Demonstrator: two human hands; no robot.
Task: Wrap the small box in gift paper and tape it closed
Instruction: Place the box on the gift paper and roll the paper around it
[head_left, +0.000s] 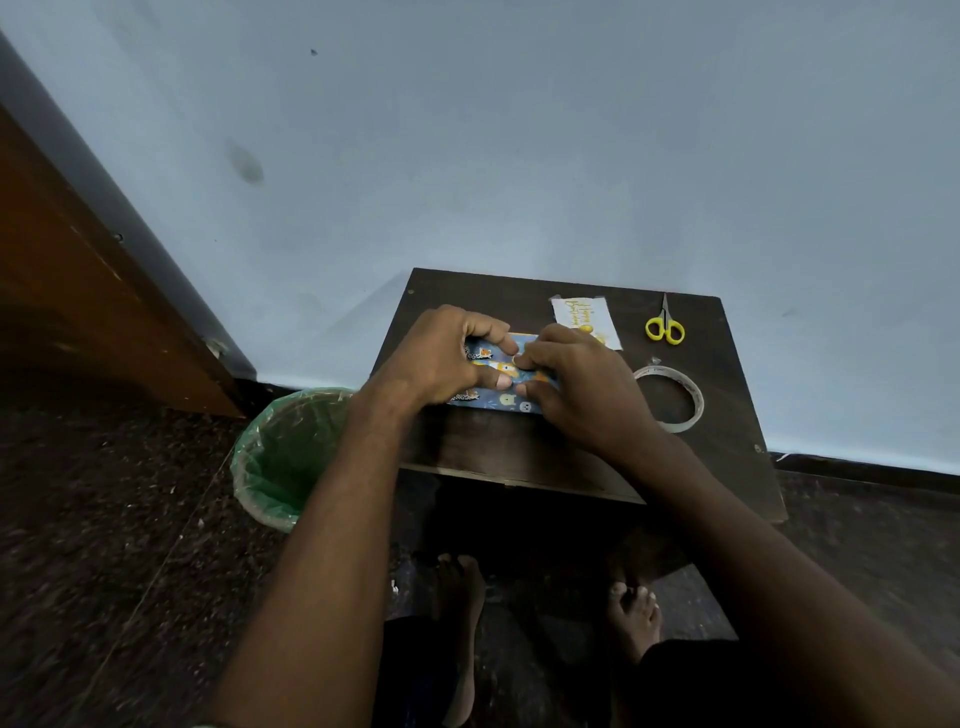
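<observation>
— Where's the box?
— On the surface (467, 452) under your hands: your left hand (441, 358) and right hand (576, 384) both grip the wrapped box (501, 371).
— Beyond?
— Tape roll (691, 397) right, then card (576, 312) and scissors (665, 325).

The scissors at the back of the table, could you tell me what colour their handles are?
Yellow; the scissors show in the head view.

box (506, 374): my hands cover most of it
card (584, 318) writing: too small to read
</observation>
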